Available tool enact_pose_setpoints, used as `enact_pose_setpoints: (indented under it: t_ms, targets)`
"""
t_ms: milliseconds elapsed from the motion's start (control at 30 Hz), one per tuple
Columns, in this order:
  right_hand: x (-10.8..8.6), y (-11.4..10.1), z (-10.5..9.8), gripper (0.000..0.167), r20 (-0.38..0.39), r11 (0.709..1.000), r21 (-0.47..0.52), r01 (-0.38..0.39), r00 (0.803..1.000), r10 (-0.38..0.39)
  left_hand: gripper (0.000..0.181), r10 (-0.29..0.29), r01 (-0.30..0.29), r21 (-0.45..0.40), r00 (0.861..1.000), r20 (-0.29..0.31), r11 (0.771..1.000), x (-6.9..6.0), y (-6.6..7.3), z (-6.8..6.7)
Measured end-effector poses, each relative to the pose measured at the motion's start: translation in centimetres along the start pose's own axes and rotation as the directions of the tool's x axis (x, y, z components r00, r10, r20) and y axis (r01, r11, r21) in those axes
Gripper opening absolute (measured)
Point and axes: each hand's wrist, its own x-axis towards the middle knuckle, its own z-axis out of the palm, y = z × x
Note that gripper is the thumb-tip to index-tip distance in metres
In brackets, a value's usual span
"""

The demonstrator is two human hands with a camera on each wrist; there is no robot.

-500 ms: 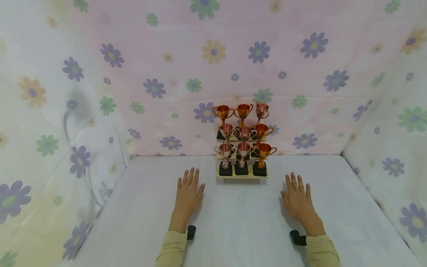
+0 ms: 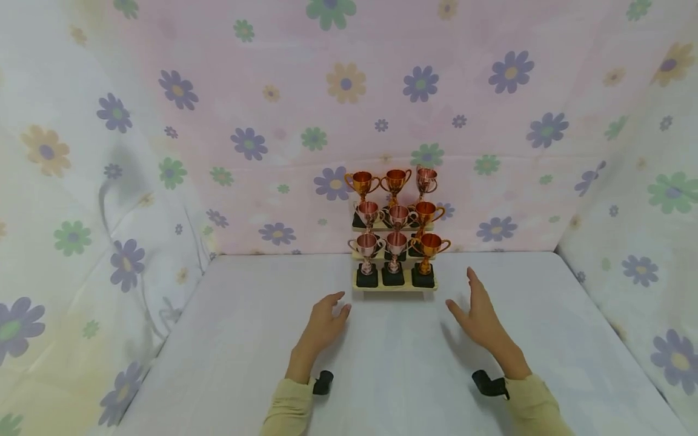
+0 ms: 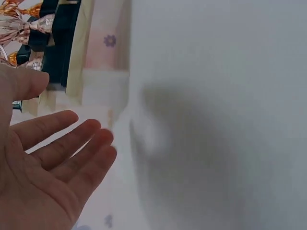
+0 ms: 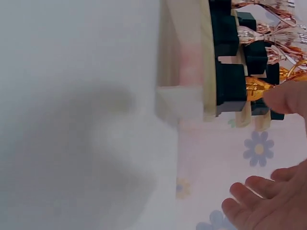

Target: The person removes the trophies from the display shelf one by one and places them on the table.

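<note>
Empty grip on both sides: the left hand (image 2: 323,327) and the right hand (image 2: 484,321) hold nothing, their fingers loosely extended, each near one end of a three-tier wooden stand (image 2: 392,289). Nine two-handled trophy cups (image 2: 396,243) stand upright on it, three to a tier, toward the back of the tabletop (image 2: 392,357). The stepped tiers seem meant to keep the rear rows visible above the front one, and the square black bases (image 2: 424,276) probably give each cup a steady footing. Both thumbs point inward, apparently so the palms face each other across the stand's front. Front cups partly screen the middle row, and neighbours crowd so closely that I cannot tell whether their handles touch. Floral cloth (image 2: 305,97) hangs behind, likely limiting room at the rear, while black wrist cameras (image 2: 323,383) jut inward from the beige sleeves (image 2: 288,407).
</note>
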Motion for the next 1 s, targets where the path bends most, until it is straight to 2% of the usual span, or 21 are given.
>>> enact_pose_setpoints:
  t_ms: [67, 167, 267, 400, 533, 700, 767, 867, 933, 1000]
  targets:
    - [0.7, -0.3, -0.1, 0.091, -0.037, 0.998, 0.066, -0.002, 0.999, 0.004, 0.043, -0.02, 0.022, -0.105, 1.0, 0.02, 0.994, 0.3, 0.1, 0.7]
    - [1.7, -0.8, -0.1, 0.094, -0.072, 0.988, 0.153, 0.001, 0.997, 0.011, 0.044, -0.067, 0.078, -0.272, 0.997, 0.05, 0.959, 0.7, 0.3, 1.8]
    - [2.5, -1.3, 0.0, 0.094, -0.091, 0.978, 0.209, 0.001, 0.996, 0.019, 0.045, -0.129, 0.154, -0.442, 0.988, 0.086, 0.884, 1.0, 0.9, 2.8]
    - [3.5, -1.9, 0.1, 0.093, -0.107, 0.966, 0.26, -0.001, 0.994, 0.029, 0.046, -0.167, 0.203, -0.623, 0.979, 0.117, 0.755, 1.4, 1.7, 3.7]
    - [4.4, -2.2, 0.2, 0.092, -0.116, 0.954, 0.299, 0.012, 0.993, 0.024, 0.044, -0.187, 0.213, -0.72, 0.975, 0.116, 0.66, 1.9, 2.5, 4.4]
    - [5.1, -2.2, 0.6, 0.089, -0.141, 0.936, 0.349, 0.051, 0.99, -0.001, 0.041, -0.226, 0.217, -0.789, 0.969, 0.101, 0.575, 2.3, 2.9, 5.2]
    - [5.4, -2.4, 0.8, 0.088, -0.144, 0.926, 0.373, 0.061, 0.99, -0.008, 0.04, -0.245, 0.22, -0.795, 0.965, 0.094, 0.565, 2.5, 2.9, 5.4]
    - [5.6, -2.8, 0.9, 0.087, -0.135, 0.912, 0.406, 0.063, 0.991, -0.008, 0.039, -0.277, 0.233, -0.792, 0.957, 0.084, 0.565, 2.6, 3.0, 5.5]
    - [5.8, -3.1, 1.0, 0.086, -0.132, 0.903, 0.425, 0.061, 0.991, -0.005, 0.037, -0.308, 0.25, -0.781, 0.948, 0.077, 0.572, 2.6, 3.0, 5.5]
    - [6.0, -3.3, 1.0, 0.085, -0.128, 0.894, 0.444, 0.061, 0.992, -0.004, 0.036, -0.353, 0.274, -0.769, 0.933, 0.068, 0.577, 2.6, 3.1, 5.4]
